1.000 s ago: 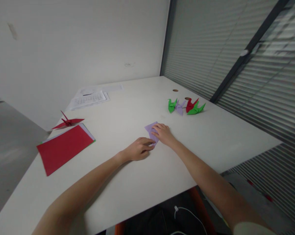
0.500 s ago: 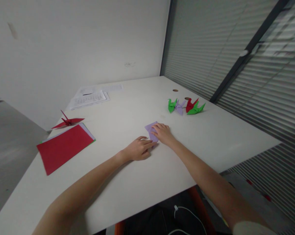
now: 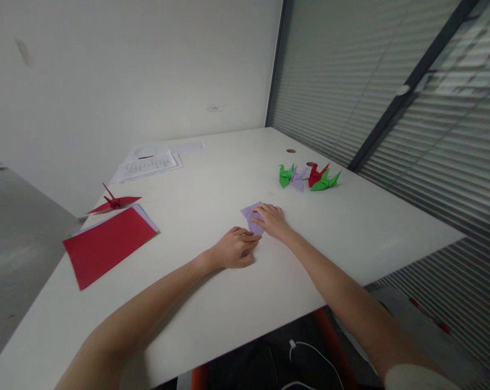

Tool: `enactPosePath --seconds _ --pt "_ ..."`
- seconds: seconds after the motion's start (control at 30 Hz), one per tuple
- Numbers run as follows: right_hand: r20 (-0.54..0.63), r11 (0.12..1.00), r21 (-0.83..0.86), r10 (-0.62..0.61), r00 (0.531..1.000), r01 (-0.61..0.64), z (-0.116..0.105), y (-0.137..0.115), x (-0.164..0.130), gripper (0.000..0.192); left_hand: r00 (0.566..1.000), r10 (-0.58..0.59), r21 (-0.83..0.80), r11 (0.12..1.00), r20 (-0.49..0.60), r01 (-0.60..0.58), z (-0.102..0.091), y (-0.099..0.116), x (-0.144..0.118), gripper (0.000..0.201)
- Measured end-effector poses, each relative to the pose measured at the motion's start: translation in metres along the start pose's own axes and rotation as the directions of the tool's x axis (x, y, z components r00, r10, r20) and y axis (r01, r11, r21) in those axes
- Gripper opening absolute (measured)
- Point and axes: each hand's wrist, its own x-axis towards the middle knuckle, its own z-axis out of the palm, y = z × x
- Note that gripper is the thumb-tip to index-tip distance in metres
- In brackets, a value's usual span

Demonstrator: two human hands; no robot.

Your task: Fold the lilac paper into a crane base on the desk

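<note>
A folded purple paper lay flat near the middle of the white desk. The right hand pressed on it with fingers spread flat, gripping nothing. The left hand rested at the paper's near corner, fingers curled and seemingly pinching its edge, though the view was poor. Small paper cranes stood well apart beyond; a red sheet lay to the left.

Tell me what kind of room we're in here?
Probably an office or meeting room: a plain white table, a glass partition with blinds, and printed papers. Both hands press a purple paper.
</note>
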Motion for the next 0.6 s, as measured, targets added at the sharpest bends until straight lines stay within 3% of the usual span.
enactPosePath --seconds 0.13,0.2,0.27,0.37,0.6 --pt "-0.196 0.986 0.166 0.063 0.979 -0.03 -0.01 0.016 0.0 0.029 0.991 -0.128 0.08 0.988 -0.033 0.13 0.0 0.002 -0.004 0.033" --pt "-0.233 0.974 0.225 0.045 0.971 0.009 -0.015 0.022 -0.002 0.024 0.974 -0.216 0.127 0.966 -0.068 0.223 0.001 0.004 -0.006 0.033" --pt "-0.153 0.944 0.303 -0.089 0.984 0.133 -0.016 0.022 -0.004 0.025 0.955 -0.281 0.159 0.943 -0.095 0.293 0.002 0.007 -0.006 0.036" --pt "-0.007 0.9 0.363 -0.255 0.967 0.24 -0.011 0.014 -0.007 0.04 0.942 -0.315 0.162 0.929 -0.116 0.331 0.003 0.009 -0.006 0.038" --pt "0.12 0.939 0.237 -0.282 0.952 0.249 -0.004 0.008 -0.001 0.047 0.966 -0.232 0.086 0.966 -0.115 0.243 0.004 0.003 -0.007 0.039"
